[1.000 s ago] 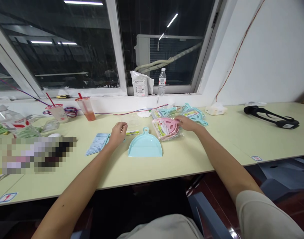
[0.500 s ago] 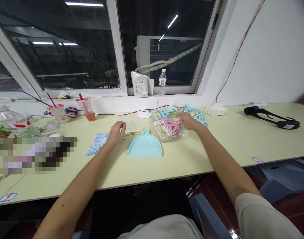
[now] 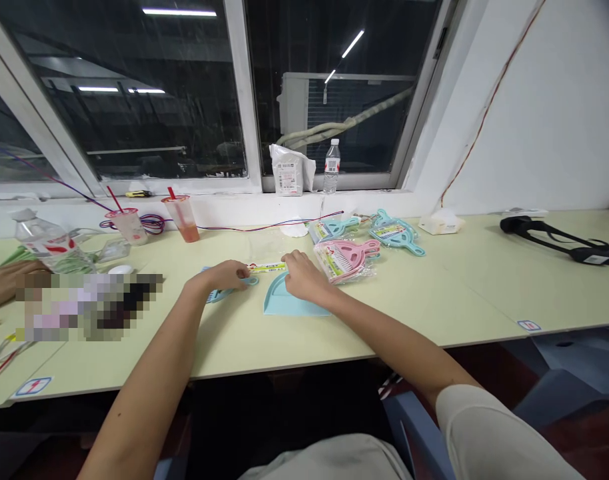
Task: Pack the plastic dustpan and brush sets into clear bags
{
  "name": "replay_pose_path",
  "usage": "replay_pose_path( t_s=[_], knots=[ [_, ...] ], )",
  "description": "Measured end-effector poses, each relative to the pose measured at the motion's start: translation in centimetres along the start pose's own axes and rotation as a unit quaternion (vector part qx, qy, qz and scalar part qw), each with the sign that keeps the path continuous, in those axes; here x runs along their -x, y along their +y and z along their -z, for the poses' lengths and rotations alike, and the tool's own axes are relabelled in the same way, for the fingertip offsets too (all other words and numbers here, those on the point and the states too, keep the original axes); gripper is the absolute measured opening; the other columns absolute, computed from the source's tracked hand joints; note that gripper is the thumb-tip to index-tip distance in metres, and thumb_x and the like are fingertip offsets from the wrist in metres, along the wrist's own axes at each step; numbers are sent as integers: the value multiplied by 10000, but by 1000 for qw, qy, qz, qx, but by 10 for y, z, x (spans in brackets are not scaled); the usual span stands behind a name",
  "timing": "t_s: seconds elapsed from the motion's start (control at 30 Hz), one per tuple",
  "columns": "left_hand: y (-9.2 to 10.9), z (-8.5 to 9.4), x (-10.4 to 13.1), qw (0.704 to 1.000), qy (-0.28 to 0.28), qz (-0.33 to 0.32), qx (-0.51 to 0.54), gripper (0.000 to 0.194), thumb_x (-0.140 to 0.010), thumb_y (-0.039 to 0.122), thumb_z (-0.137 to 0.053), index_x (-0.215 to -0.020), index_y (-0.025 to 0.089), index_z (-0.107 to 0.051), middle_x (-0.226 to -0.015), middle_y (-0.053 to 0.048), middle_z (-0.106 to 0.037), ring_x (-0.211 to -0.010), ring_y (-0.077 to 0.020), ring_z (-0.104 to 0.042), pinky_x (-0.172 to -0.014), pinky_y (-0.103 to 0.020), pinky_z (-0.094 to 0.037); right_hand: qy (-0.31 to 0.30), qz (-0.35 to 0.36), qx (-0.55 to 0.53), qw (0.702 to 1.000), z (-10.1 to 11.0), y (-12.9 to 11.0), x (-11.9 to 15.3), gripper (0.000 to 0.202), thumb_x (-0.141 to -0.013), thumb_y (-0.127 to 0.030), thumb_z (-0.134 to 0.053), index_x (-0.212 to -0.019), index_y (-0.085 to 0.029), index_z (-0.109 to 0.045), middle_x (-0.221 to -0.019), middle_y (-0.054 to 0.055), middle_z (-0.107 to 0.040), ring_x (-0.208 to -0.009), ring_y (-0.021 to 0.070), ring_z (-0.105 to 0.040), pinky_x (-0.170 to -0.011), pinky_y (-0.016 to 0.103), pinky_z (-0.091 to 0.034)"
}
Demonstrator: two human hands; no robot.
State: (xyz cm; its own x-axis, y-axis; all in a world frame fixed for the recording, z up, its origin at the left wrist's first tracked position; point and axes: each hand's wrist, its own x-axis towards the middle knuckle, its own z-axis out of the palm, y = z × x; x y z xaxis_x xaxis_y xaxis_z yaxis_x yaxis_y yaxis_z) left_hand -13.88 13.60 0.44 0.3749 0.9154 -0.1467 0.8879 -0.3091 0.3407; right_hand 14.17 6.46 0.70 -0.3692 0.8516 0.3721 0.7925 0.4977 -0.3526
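Observation:
My left hand [image 3: 228,275] is closed, its fingertips at the left end of a yellow-and-white label [image 3: 267,268] on a clear plastic bag [image 3: 267,248]. At the label's right end, the curled fingers of my right hand [image 3: 304,275] pinch the bag's edge. The bag is thin and see-through, so its outline is hard to follow. Below my right hand lies a light blue dustpan [image 3: 289,305], its handle and right part covered. A light blue hand brush [image 3: 219,295] rests partly hidden under my left hand, its looped handle end pointing right.
Wrapped pink [image 3: 348,259] and blue brush sets [image 3: 397,232] lie to the right. Drink cups [image 3: 186,220], a cable and a large bottle [image 3: 47,240] stand at the left, near another person's hand [image 3: 4,283]. A black strap-like device [image 3: 559,240] is far right.
My right hand has left the wrapped brush sets and moved left over the dustpan to the bag's label. My left hand has turned and lowered onto the label's left end.

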Motion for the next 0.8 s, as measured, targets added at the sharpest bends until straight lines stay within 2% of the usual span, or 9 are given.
replay_pose_path(
  t_s=[0.13, 0.27, 0.37, 0.5, 0.63, 0.8],
  knots=[
    [4, 0, 3, 1000, 12, -22, 6, 289, -620, 347, -677, -882, 277, -777, -1002, -53, -770, -876, -269, -681, -696, -314, -479, 7, -63, 100, 993, -16, 5, 6, 501, -821, -44, -567, -1316, -124, -559, -1285, 226, -551, -1223, 343, -500, -1026, 457, -439],
    [16, 0, 10, 998, -1, -40, 37, 261, -614, 331, -688, -850, 281, -789, -965, -55, -774, -823, -256, -682, -666, -306, -482, -31, -133, 129, 982, -23, 22, 10, 577, -806, -39, -597, -1369, -133, -509, -1264, 240, -574, -1177, 362, -544, -958, 453, -459],
    [22, 0, 12, 998, 3, -35, 52, 248, -589, 316, -710, -822, 277, -786, -917, -50, -772, -780, -246, -675, -654, -302, -479, -65, -137, 137, 979, -26, 27, 9, 597, -801, 10, -575, -1378, -119, -498, -1243, 244, -606, -1159, 358, -570, -908, 422, -469],
    [23, -2, 8, 997, 24, -51, 53, 220, -595, 315, -716, -802, 264, -769, -917, -47, -761, -801, -237, -672, -692, -302, -491, -70, -113, 129, 983, -26, 28, 7, 618, -806, 54, -536, -1402, -102, -481, -1247, 237, -630, -1172, 350, -584, -905, 402, -460],
    [26, 2, 8, 987, 108, -78, 95, 229, -654, 332, -692, -856, 230, -725, -876, -43, -726, -789, -217, -660, -707, -305, -502, -67, -125, 79, 987, -26, 31, 6, 693, -797, 65, -530, -1458, -121, -435, -1282, 215, -639, -1194, 339, -602, -895, 385, -459],
    [49, 9, 16, 938, 230, -99, 239, 250, -726, 392, -711, -852, 208, -598, -706, 13, -604, -622, -151, -592, -576, -263, -462, -37, -155, -51, 986, -31, 42, 3, 701, -808, 27, -543, -1475, -154, -429, -1231, 156, -694, -1156, 282, -652, -866, 335, -463]
  ],
)
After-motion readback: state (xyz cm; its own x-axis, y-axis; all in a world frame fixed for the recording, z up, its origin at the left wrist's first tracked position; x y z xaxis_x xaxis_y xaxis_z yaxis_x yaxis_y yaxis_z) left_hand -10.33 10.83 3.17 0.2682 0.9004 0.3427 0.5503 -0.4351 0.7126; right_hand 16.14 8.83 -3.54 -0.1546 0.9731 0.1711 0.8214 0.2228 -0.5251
